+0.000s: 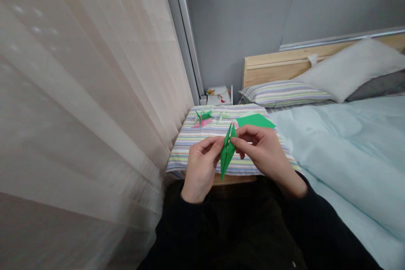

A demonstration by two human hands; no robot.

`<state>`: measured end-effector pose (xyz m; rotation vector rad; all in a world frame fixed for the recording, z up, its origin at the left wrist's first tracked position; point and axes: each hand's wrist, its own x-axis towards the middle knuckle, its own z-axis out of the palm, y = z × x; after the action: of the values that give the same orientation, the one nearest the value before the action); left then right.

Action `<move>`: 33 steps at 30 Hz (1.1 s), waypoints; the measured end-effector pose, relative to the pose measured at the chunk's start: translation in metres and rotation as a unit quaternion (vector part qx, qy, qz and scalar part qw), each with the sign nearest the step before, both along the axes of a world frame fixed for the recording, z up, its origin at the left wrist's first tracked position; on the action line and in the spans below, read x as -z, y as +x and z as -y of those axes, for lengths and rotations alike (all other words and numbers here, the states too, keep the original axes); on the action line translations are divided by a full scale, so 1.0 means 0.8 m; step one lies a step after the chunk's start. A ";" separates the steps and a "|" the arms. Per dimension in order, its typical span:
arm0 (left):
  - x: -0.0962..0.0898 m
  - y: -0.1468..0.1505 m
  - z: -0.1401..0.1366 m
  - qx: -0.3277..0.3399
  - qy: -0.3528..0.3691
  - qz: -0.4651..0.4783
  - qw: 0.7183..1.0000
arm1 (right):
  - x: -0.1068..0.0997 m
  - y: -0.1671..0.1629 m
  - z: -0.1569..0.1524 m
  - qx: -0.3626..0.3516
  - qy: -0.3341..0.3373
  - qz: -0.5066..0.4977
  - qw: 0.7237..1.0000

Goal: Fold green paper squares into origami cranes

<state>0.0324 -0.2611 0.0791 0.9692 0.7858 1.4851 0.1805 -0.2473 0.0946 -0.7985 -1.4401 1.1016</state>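
Note:
Between my two hands is a green folded origami paper (226, 158), a narrow diamond with a slit down its middle and two points at the top. My left hand (202, 164) pinches its left edge between thumb and fingers. On the other side, my right hand (261, 149) grips the right edge, thumb in front. Beyond the hands, a folded green paper crane (204, 116) rests with a pink paper (202, 123) on the striped cloth (182, 152). A pale green folded piece (223, 116) lies beside it. Flat green paper (255, 120) sits behind my right hand.
A pale curtain (95, 71) hangs close on the left. To the right is a bed with a light blue quilt (344, 143), a striped pillow (284, 92) and a wooden headboard (268, 69). A white box-like thing (218, 95) stands behind the cloth-covered table.

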 end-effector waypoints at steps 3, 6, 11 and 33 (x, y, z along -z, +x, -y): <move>-0.002 0.000 0.002 0.004 -0.019 0.016 1.000 | 0.004 -0.003 -0.001 0.025 0.014 -0.026 0.999; 0.002 0.000 0.000 -0.007 -0.015 0.007 1.000 | 0.009 -0.005 -0.001 0.049 0.047 -0.004 0.998; 0.011 -0.004 -0.003 -0.050 0.041 -0.073 0.995 | 0.010 -0.001 0.002 0.038 0.061 0.049 0.996; -0.006 -0.007 0.006 0.062 -0.049 -0.005 0.997 | 0.004 0.002 0.007 0.009 0.036 0.044 0.998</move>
<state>0.0271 -0.2661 0.0839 0.9354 0.7839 1.3235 0.1821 -0.2531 0.0910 -0.8168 -1.5350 1.0055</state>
